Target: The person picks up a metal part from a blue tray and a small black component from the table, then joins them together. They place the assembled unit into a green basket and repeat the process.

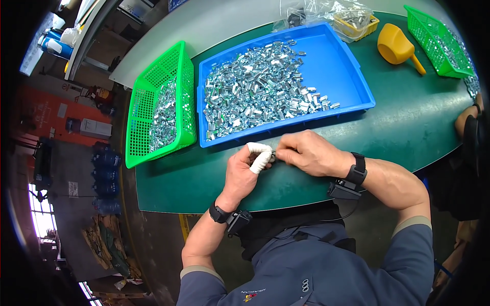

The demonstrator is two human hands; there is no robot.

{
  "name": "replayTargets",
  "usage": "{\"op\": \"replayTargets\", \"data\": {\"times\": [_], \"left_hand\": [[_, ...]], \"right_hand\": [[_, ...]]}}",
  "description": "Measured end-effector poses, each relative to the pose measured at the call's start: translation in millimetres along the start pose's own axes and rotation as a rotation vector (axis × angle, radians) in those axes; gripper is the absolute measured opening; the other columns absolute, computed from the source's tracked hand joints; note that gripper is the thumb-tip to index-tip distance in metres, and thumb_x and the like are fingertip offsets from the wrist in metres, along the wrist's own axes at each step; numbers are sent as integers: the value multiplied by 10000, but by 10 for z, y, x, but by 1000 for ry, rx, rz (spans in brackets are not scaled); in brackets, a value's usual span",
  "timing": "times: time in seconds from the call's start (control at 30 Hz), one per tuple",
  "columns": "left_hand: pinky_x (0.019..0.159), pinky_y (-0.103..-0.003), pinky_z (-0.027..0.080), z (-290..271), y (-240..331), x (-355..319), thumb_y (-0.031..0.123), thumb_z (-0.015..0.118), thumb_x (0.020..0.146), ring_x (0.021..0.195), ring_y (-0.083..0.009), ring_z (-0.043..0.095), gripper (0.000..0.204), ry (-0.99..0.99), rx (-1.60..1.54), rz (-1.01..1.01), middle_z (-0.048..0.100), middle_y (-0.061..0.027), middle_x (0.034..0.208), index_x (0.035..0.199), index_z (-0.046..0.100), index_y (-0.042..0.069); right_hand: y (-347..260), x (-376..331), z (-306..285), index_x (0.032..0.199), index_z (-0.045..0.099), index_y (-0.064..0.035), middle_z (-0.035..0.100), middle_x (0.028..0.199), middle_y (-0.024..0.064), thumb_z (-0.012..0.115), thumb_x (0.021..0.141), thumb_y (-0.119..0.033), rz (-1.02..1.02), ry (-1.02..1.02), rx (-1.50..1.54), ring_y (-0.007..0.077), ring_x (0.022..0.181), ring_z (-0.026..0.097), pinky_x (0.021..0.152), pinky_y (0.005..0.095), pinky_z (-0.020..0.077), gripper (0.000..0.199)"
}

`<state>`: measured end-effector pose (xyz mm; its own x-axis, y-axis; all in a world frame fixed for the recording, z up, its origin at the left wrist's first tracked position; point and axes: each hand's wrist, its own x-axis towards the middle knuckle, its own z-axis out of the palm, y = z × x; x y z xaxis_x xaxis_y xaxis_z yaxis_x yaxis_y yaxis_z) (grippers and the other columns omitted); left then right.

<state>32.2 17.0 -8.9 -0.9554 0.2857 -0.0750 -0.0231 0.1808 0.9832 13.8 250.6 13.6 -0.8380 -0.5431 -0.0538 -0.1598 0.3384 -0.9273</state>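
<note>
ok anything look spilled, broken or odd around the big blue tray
Nothing stands out: the metal parts lie inside the blue tray, heaped toward its left, and the yellow scoop rests on the green table.

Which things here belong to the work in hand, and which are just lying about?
Likely part of the work:
small metal part, between left hand and right hand
blue tray of metal pieces
green basket left of it

Seemingly lying about:
yellow scoop
clear plastic bag
blue bottles, far left

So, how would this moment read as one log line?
left hand: holding small silvery metal part | right hand: fingers at same part | beyond: blue rectangular plastic tray, silvery metal pieces
</note>
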Motion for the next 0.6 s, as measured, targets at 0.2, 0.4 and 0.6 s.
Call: {"op": "replayTargets", "data": {"times": [0.2,0.4,0.6], "left_hand": [[718,-259,550,17,17,-12,160,671,1020,802,-118,682,160,0,16,-1,733,-65,963,1106,680,25],[712,-256,548,25,15,-16,157,672,1019,792,-115,680,156,9,9,10,731,-62,956,1101,680,24],[708,-255,548,9,4,-12,160,676,1017,792,-111,682,157,16,9,11,729,-60,950,1099,679,25]], "right_hand": [[41,-17,50,1068,643,-1,680,809,94,659,979,-140,-79,73,105,187,751,646,731,341,523,165],[-9,3,-30,1054,631,1,682,835,97,668,958,-119,67,-128,12,176,767,644,731,338,520,158],[0,-4,30,1018,650,3,677,811,83,654,981,-160,-76,78,90,162,749,631,708,331,510,167]]}}
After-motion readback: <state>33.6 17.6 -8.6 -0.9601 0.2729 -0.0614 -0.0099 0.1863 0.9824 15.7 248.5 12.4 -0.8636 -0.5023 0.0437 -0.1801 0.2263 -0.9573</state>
